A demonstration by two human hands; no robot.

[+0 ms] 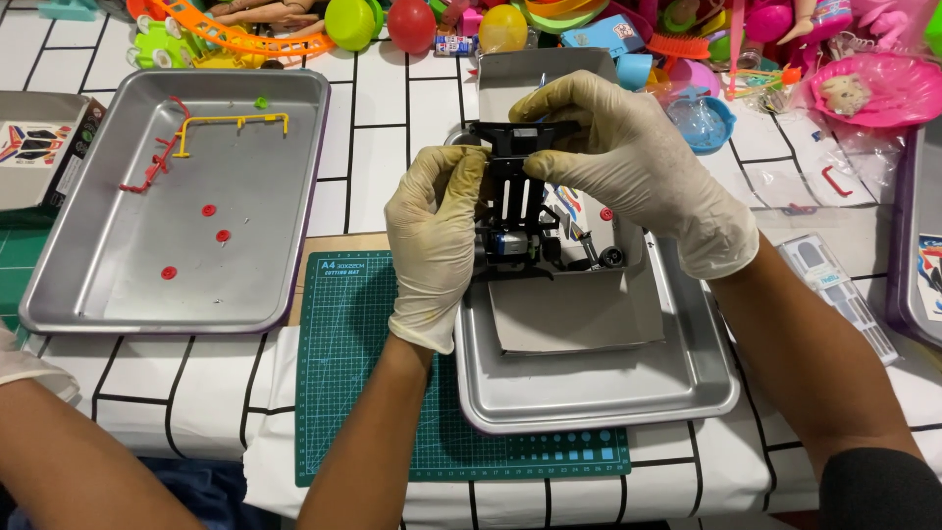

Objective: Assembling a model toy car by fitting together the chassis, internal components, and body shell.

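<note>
Both gloved hands hold a black toy car chassis (515, 191) up over the nearer metal tray (599, 393). The left hand (432, 245) is closed on the chassis's left edge, thumb on top and fingers wrapped beneath. The right hand (628, 157) grips its far end and right side, fingers curled over the cross-bar. The chassis lies lengthwise away from the person, and a small silver-and-blue motor (508, 243) sits at its near end; what looks like a small black wheel (611, 257) lies just right of it, though the view there is cluttered.

Under the hands, a grey cardboard box insert (574, 314) rests in the tray, which sits partly on a green cutting mat (343, 373) on the desk (383, 147), covered in a white cloth with black lines.

To the left, well apart, a second metal tray (59, 285) holds a yellow plastic sprue (231, 123), a red sprue (157, 167) and a few small red round pieces (208, 210). Bright plastic toys (412, 25) crowd the far edge of the desk. Another person's gloved arm (59, 442) enters at the lower left
</note>
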